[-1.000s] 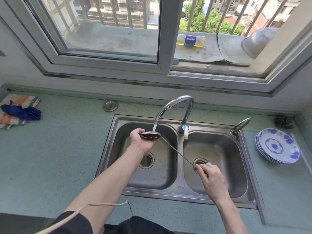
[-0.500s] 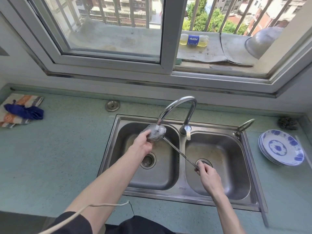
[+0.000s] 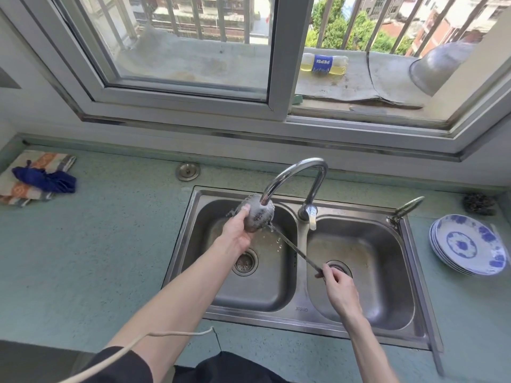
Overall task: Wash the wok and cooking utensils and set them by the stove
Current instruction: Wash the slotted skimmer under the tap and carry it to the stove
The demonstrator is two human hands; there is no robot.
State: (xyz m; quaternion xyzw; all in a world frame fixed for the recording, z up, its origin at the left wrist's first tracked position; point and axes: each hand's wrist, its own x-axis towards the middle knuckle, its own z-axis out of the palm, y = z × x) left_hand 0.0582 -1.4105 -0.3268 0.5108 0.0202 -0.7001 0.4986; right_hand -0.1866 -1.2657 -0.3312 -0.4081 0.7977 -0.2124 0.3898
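From the head view, the ladle (image 3: 260, 214) was held under the tap (image 3: 293, 175), over the left bowl of the sink (image 3: 279, 316), so water could rinse it. Its bowl was cupped by the left hand (image 3: 235, 233). Its handle end was pinched by the right hand (image 3: 338, 290) to keep it steady.

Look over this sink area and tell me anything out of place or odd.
Outside the open window, a plastic Pepsi bottle of yellowish liquid lies on its side on the concrete ledge, beside a buckled, lifting grey sheet. A dark blue cloth sits crumpled on the striped towel. The steel ladle under the tap looks normal.
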